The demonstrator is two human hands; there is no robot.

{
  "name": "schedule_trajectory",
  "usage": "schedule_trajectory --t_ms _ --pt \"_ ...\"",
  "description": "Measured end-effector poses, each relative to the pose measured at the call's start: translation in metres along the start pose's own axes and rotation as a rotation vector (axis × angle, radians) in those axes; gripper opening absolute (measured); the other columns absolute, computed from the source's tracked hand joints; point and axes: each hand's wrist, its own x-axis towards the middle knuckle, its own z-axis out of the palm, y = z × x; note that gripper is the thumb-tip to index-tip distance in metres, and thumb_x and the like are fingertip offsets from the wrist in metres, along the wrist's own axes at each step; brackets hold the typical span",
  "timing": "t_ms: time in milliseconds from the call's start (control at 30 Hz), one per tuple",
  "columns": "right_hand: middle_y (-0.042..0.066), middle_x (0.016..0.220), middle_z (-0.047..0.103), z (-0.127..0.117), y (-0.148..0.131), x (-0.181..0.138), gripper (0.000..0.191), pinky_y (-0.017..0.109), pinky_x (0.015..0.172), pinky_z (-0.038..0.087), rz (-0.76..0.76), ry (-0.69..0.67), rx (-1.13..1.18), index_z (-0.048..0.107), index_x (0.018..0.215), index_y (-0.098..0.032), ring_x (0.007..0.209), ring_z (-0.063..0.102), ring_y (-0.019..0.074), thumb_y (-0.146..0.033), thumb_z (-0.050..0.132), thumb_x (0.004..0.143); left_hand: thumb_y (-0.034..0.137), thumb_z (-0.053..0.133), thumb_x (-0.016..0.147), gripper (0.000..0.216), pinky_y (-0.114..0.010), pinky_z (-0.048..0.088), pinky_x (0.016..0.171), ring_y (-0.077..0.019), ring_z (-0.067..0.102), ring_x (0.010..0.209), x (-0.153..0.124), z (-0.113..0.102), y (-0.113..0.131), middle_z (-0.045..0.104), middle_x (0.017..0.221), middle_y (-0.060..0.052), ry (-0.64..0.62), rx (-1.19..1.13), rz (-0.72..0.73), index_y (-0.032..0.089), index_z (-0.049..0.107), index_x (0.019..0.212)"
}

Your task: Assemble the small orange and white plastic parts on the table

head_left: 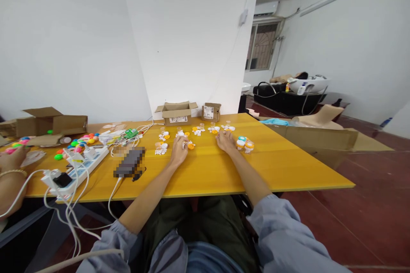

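My left hand (pixel 179 150) rests low over the yellow table, its fingers curled together beside an orange lid (pixel 191 146) and small white pieces. Whatever those fingers hold is too small to name. My right hand (pixel 226 140) is bent down, fingers drawn in, next to another orange lid (pixel 214 132) and white pieces; its fingertips are partly hidden. Behind both hands lie several small groups of white pieces (pixel 197 132), lids and clear cups (pixel 162 130). Closed jars with orange and teal lids (pixel 245 144) stand to the right of my right hand.
Two cardboard boxes, a wider open one (pixel 177 113) and a smaller one (pixel 211 112), stand against the wall. Leftward are a blurred dark device (pixel 130 162), a power strip (pixel 83 170) with cables, colourful balls (pixel 85 138) and another person's hand (pixel 14 160).
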Motion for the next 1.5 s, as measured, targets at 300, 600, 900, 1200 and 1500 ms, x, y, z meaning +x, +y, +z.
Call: schedule_trajectory --t_ms 300,600,900,1200,1500 --pt "0.021 0.128 0.053 0.002 0.003 0.002 0.033 0.044 0.096 0.041 0.071 0.036 0.010 0.056 0.124 -0.016 0.119 0.052 0.0337 -0.027 0.039 0.098 0.004 0.055 0.080 0.023 -0.039 0.048 0.095 -0.0228 0.061 0.103 -0.001 -0.001 0.002 0.066 0.095 -0.004 -0.010 0.000 0.000 0.024 0.066 0.085" --pt "0.019 0.126 0.054 0.001 0.005 0.002 0.033 0.044 0.097 0.040 0.043 0.011 0.012 0.056 0.124 -0.018 0.118 0.051 0.0326 -0.029 0.040 0.098 0.003 0.058 0.079 0.023 -0.038 0.049 0.093 -0.0230 0.062 0.100 -0.001 -0.001 0.005 0.066 0.093 -0.004 -0.011 0.021 0.004 0.024 0.066 0.082" --pt "0.017 0.127 0.054 0.000 0.004 0.001 0.030 0.042 0.098 0.040 0.042 0.034 0.017 0.060 0.118 -0.019 0.117 0.052 0.0309 -0.031 0.041 0.099 0.005 0.056 0.080 0.022 -0.039 0.048 0.096 -0.0233 0.061 0.104 -0.001 0.000 0.003 0.066 0.096 -0.004 -0.031 0.007 -0.010 0.024 0.066 0.085" --pt "0.020 0.131 0.054 0.001 0.004 0.000 0.034 0.046 0.103 0.036 -0.044 0.220 0.058 0.062 0.116 -0.017 0.123 0.047 0.0331 -0.035 0.039 0.098 0.008 0.059 0.081 0.019 -0.040 0.049 0.094 -0.0234 0.061 0.100 -0.002 0.003 -0.001 0.066 0.092 -0.004 0.009 0.034 0.001 0.024 0.067 0.085" --pt "0.017 0.131 0.057 -0.022 -0.004 -0.008 0.040 0.044 0.109 0.031 -0.267 0.339 -0.013 0.061 0.120 -0.016 0.126 0.044 0.0302 -0.021 0.029 0.098 0.008 0.056 0.083 0.018 -0.039 0.048 0.094 -0.0232 0.061 0.101 -0.002 0.001 0.004 0.066 0.092 -0.004 -0.028 0.012 0.004 0.023 0.067 0.085"
